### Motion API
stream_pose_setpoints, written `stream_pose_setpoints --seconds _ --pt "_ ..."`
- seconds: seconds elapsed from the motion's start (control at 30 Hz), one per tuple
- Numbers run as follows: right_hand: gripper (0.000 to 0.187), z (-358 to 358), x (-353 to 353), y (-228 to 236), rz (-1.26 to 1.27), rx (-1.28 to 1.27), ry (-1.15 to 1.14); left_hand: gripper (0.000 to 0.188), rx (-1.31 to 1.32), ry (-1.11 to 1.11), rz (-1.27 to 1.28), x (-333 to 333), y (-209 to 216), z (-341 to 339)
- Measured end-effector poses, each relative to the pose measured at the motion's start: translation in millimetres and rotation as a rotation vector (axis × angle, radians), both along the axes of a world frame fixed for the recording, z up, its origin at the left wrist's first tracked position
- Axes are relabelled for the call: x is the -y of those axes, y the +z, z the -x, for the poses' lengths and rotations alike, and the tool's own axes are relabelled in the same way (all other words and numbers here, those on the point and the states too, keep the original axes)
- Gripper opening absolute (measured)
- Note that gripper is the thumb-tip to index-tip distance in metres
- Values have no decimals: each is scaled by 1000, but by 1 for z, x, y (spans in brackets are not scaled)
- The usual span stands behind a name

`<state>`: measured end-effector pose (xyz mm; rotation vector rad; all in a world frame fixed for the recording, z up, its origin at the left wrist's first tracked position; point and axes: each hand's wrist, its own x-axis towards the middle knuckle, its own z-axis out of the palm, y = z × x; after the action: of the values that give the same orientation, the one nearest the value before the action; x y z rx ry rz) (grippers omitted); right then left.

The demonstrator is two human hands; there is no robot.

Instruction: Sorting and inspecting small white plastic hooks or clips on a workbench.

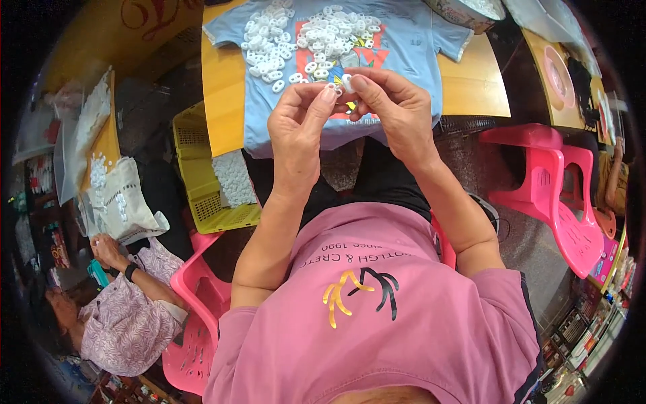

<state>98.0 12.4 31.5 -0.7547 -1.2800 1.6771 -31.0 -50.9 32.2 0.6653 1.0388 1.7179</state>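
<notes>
My left hand (299, 124) and my right hand (390, 108) meet over the near edge of a wooden table (222, 87). Between their fingertips they pinch small white plastic ring pieces (340, 83). A light blue T-shirt (410, 40) is spread on the table under them. On the shirt lie two heaps of several white plastic rings (303, 37), just beyond my fingers. My forearms rise from my pink shirt at the bottom of the view.
A yellow plastic crate (202, 182) holding white pieces stands left of my knees. Pink plastic chairs (552, 188) are at the right and lower left. Another person in a patterned top (128, 316) sits at the lower left, handling a bag of white parts (114, 195).
</notes>
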Motion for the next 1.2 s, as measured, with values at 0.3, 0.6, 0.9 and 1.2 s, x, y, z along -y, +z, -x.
stream_pose_setpoints --seconds 0.3,0.6,0.9,1.2 --pt "24 -1 4 3 -137 147 -55 11 -66 18 19 0 -4 2" --pt "23 -2 3 0 -279 226 -75 10 -215 29 39 3 -5 4" --pt "23 -2 4 -1 -318 249 -95 9 -142 31 62 4 -3 3" --pt "23 0 3 -4 -339 258 -76 10 -213 30 62 3 -5 4"
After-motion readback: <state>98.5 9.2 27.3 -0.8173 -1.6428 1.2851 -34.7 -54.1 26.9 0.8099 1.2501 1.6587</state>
